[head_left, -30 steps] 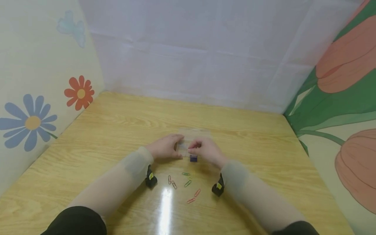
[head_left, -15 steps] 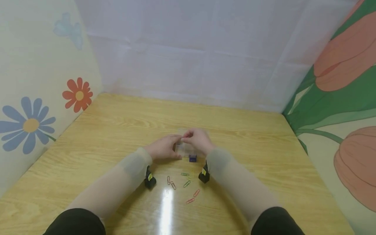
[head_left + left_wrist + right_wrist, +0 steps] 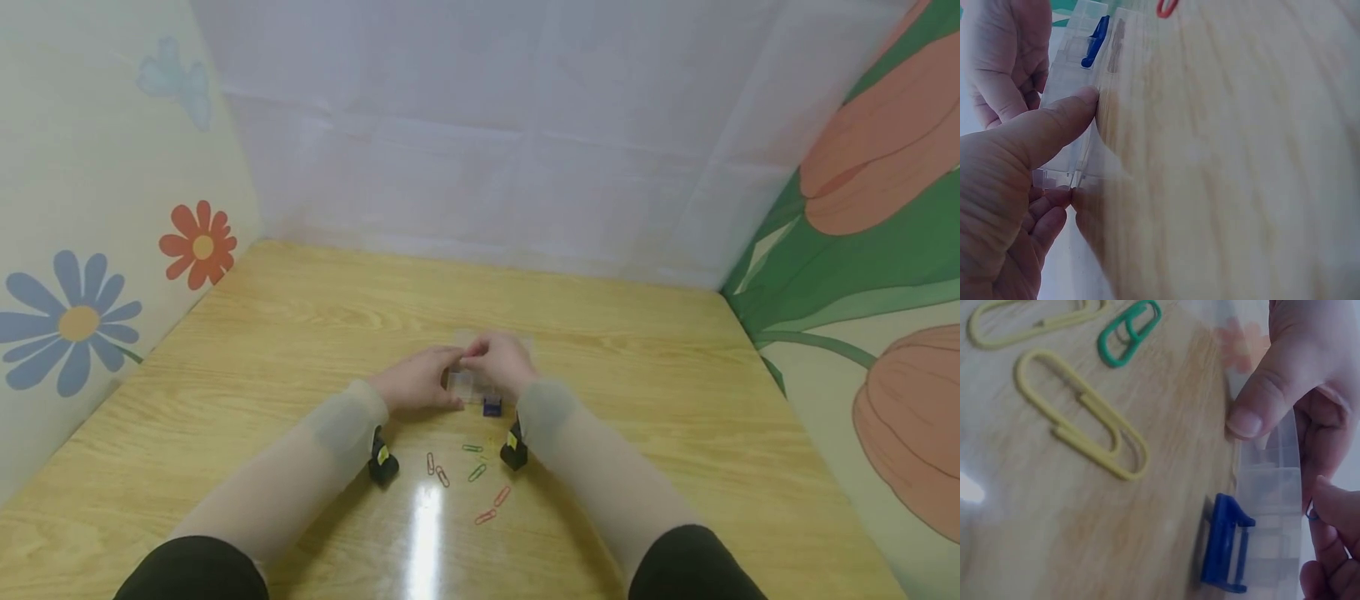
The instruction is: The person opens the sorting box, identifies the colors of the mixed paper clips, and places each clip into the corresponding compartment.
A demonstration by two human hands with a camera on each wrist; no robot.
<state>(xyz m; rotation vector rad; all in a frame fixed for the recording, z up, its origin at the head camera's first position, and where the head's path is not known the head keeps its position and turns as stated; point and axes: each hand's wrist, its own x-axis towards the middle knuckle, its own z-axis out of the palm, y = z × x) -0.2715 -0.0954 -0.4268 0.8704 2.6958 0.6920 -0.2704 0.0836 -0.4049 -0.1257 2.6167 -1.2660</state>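
A clear plastic compartment box [image 3: 461, 386] with a blue latch [image 3: 492, 407] on its near side lies mid-table. My left hand [image 3: 416, 379] grips its left end; in the left wrist view the thumb [image 3: 1063, 122] presses the near wall and the fingers curl at the corner. Over the compartments, my right hand [image 3: 501, 362] pinches a small blue paper clip [image 3: 1311, 511], of which only a bit of the loop shows in the right wrist view. Part of the box is hidden by the hands, and its lid seems to lie folded back behind.
Several paper clips lie on the wooden table in front of the box: green [image 3: 477, 473], dark red [image 3: 442, 476], pink-red [image 3: 486, 517] and yellow [image 3: 1082, 415]. A white sheet [image 3: 480, 167] hangs behind; flower-painted panels [image 3: 82, 317] stand at both sides.
The right hand has moved left and away from me over the box, close to the left fingers. The left hand has kept its hold on the box's left end.
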